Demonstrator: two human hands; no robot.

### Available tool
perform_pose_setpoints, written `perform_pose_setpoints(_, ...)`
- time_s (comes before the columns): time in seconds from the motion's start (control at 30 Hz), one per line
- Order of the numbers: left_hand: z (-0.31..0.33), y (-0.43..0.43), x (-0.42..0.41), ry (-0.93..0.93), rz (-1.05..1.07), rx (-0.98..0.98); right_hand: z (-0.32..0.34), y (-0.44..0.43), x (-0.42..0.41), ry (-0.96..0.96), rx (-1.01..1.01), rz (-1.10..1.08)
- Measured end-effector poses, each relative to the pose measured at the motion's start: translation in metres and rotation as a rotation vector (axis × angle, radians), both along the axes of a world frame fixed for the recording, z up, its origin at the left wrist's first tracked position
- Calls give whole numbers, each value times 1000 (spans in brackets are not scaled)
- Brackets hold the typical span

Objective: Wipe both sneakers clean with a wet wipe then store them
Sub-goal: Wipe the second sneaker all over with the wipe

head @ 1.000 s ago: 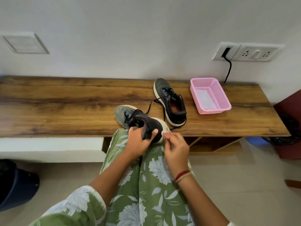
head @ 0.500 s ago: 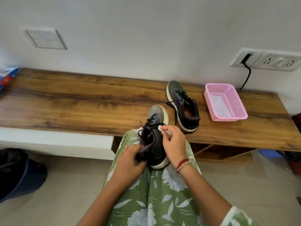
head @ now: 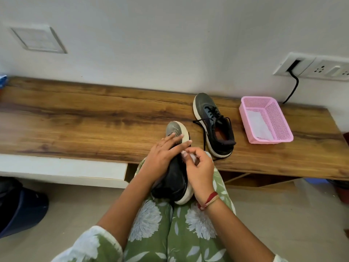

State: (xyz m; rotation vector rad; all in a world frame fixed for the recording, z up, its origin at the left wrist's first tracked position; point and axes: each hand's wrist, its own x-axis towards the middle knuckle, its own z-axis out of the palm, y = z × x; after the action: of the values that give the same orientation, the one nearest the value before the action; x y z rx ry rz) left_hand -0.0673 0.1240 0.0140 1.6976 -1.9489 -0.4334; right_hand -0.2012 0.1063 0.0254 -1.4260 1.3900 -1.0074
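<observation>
Wipe [head: 193, 157] in right hand [head: 200, 169] beside sneaker [head: 175, 179]

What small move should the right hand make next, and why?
Probably bring the wet wipe onto the white sole edge of the sneaker on the lap and rub along it. The right hand pinches the wipe beside that edge, and the left hand lies flat over the upper, steadying it.

A home: wooden bench [head: 94, 120] against a white wall, switchboard [head: 313, 69], tiled floor.

head cam | faces forward-down | close above lap [head: 170, 224] | bench [head: 75, 120] beyond
</observation>
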Motion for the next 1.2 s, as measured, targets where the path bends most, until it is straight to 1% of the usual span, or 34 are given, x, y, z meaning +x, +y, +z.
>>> perform_pose_setpoints(0.1, -18, 5, 1, 38, 37, -27, 6, -2, -1, -518, 371, -253)
perform_pose_setpoints(0.17, -25, 11, -1, 51, 76, -96, 7, -14, -8, -756, 605, -371)
perform_pose_setpoints(0.2, -27, 12, -2, 70, 93, -134, 6, -21, -11, -832, 701, -387)
perform_pose_setpoints(0.23, -25, 13, -4, 131, 129, -143, 5, -29, -14, -859, 774, -383)
perform_pose_setpoints(0.27, -20, 15, -5, 224, 185, -124, 3, -36, -15, -841, 827, -368)
perform_pose_setpoints(0.3, -12, 15, -7, 358, 239, -78, 2, -43, -13, -804, 867, -343)
perform_pose_setpoints(0.33, -4, 13, -8, 364, 298, -51, 0, -48, -9, -766, 896, -309)
perform_pose_setpoints(0.37, -1, 12, -9, 442, 350, 10, -1, -53, -3, -739, 921, -275)
perform_pose_setpoints(0.43, 1, 14, -10, 466, 414, 46, 1, -61, 9, -724, 948, -248)
perform_pose_setpoints(0.47, 1, 15, -11, 424, 425, 32, 2, -66, 12, -750, 947, -263)
perform_pose_setpoints(0.5, 4, 15, -13, 444, 439, 35, 2, -72, 13, -798, 938, -295)
perform_pose_setpoints(0.53, 3, 16, -13, 419, 425, 36, 3, -80, 13, -862, 916, -330)
perform_pose_setpoints(0.6, 0, 16, -15, 459, 369, 76, 7, -97, 12, -991, 828, -372)
perform_pose_setpoints(0.63, 2, 16, -16, 455, 323, 113, 13, -105, 13, -1010, 764, -362)
perform_pose_setpoints(0.7, 4, 16, -16, 323, 231, 130, 31, -118, 25, -944, 626, -272)
perform_pose_setpoints(0.73, 6, 16, -16, 313, 215, 137, 42, -121, 35, -908, 568, -201)
perform_pose_setpoints(0.77, 4, 16, -14, 299, 214, 58, 53, -122, 46, -874, 535, -104)
perform_pose_setpoints(0.8, -3, 15, -12, 120, 185, -102, 62, -124, 60, -782, 517, 19)
perform_pose_setpoints(0.83, -13, 16, -11, -41, 132, -254, 69, -126, 73, -610, 499, 163)
perform_pose_setpoints(0.87, -20, 17, -9, -189, 92, -315, 73, -128, 83, -371, 467, 310)
perform_pose_setpoints(0.9, -23, 19, -11, -262, 93, -345, 72, -132, 89, -131, 410, 422)
perform_pose_setpoints(0.93, -22, 21, -14, -288, 126, -351, 67, -138, 90, 69, 325, 469)
perform_pose_setpoints(0.97, -20, 21, -16, -308, 163, -355, 62, -147, 86, 214, 228, 452)
perform_pose_setpoints(1.0, -20, 22, -16, -306, 187, -336, 57, -155, 80, 292, 148, 392)
perform_pose_setpoints(1.07, -22, 23, -14, -276, 232, -277, 45, -171, 63, 323, 77, 262)
perform_pose_setpoints(1.13, -23, 21, -12, -215, 282, -163, 29, -181, 48, 343, 128, 232)
perform_pose_setpoints(1.2, -22, 22, -14, -236, 346, -95, 13, -184, 42, 397, 223, 288)
